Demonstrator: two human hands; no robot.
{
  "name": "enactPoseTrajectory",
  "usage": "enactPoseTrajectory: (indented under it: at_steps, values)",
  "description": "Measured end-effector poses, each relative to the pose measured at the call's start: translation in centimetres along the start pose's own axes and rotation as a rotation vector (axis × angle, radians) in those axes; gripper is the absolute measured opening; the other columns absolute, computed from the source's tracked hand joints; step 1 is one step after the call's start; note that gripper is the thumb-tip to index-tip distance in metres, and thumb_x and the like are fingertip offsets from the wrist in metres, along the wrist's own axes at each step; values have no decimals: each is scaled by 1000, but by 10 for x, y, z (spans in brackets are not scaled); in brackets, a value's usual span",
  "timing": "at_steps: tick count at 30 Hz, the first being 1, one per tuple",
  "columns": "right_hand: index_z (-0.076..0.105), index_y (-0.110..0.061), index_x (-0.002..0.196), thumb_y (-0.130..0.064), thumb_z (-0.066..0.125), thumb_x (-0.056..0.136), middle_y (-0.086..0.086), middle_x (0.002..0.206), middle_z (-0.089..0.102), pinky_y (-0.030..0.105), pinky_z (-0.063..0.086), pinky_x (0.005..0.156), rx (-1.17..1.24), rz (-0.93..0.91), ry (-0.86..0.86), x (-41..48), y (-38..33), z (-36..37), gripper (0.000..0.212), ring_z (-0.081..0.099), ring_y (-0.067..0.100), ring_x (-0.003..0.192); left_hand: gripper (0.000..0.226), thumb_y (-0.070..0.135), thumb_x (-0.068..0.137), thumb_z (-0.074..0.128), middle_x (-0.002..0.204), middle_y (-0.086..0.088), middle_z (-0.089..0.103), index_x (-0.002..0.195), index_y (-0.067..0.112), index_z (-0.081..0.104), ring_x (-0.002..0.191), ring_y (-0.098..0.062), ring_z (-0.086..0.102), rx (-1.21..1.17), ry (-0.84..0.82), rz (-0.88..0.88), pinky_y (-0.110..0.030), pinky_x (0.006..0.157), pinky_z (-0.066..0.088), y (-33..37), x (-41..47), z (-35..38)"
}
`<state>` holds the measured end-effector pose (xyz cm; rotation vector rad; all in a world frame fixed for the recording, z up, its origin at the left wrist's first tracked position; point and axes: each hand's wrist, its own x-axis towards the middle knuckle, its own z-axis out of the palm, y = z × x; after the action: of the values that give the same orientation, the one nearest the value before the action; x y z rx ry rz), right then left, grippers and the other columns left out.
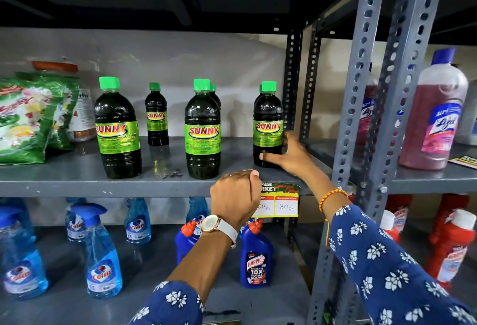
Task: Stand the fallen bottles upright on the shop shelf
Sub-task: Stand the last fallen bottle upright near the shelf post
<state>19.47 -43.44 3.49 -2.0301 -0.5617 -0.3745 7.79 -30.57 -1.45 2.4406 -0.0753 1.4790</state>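
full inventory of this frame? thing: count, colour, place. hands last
SUNNY bottles: six visible, dark liquid, green caps, all upright on the middle shelf; two stand partly hidden behind front ones.
Detergent bags: at least one, green, middle shelf far left.
Colin spray bottles: at least five, blue, lower shelf left.
Harpic bottles: two, blue with red caps, lower shelf centre.
Lizol bottle: one clear, pink, right bay shelf; another behind the post.
Red bottles: several, right bay lower shelf.
Price tag: yellow, on the shelf edge.
Left hand: fisted, empty, at the shelf edge.
Right hand: around the base of the rightmost SUNNY bottle.
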Motion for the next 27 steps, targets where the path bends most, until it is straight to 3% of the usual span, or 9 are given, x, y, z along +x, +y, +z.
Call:
enactPoseTrajectory:
  at_steps: [4, 10, 15, 18, 23, 27]
  values:
    - [36, -15, 124, -30, 78, 68, -5, 104, 48, 26, 34, 77, -3, -4, -12, -3, -4, -2, 71, 45, 10, 94, 33, 23, 84, 44, 49, -3, 60, 54, 16, 54, 42, -23, 52, 9, -24, -12, -20, 45, 21, 2, 0, -3]
    - [40, -17, 122, -31, 78, 67, -7, 101, 50, 23, 35, 72, -16, -9, -12, -12, -8, -5, 69, 47, 9, 92, 34, 26, 87, 38, 56, -7, 64, 57, 16, 53, 49, -28, 55, -23, -60, -12, -25, 44, 32, 0, 0, -4]
    - [43, -18, 120, -31, 79, 64, -6, 102, 53, 24, 36, 76, 9, -18, -3, -26, -9, -8, 67, 50, 10, 92, 32, 26, 87, 37, 56, -10, 62, 56, 19, 41, 49, -30, 53, -77, -61, -24, -26, 45, 29, 2, -2, -6]
    - [45, -17, 120, -31, 79, 63, -6, 103, 53, 21, 35, 72, 23, -21, 11, -32, -9, -11, 68, 51, 10, 90, 32, 24, 86, 38, 55, -10, 61, 55, 19, 39, 46, -27, 48, -97, -53, -25, -26, 45, 27, 3, -3, -6]
    - [46, -18, 120, -32, 79, 61, -6, 104, 53, 25, 36, 79, 32, -37, 33, -36, -6, -13, 69, 50, 10, 95, 31, 23, 86, 38, 53, -9, 59, 56, 18, 41, 45, -20, 37, -90, -46, -24, -24, 46, 24, 2, -4, -4]
    - [47, -25, 111, -34, 79, 59, -12, 98, 53, 12, 35, 69, 45, -54, 53, -39, -6, -12, 62, 50, 2, 87, 31, 22, 86, 39, 51, -7, 58, 55, 19, 39, 43, -20, 35, -95, -28, -16, -23, 46, 22, 0, -3, -2]
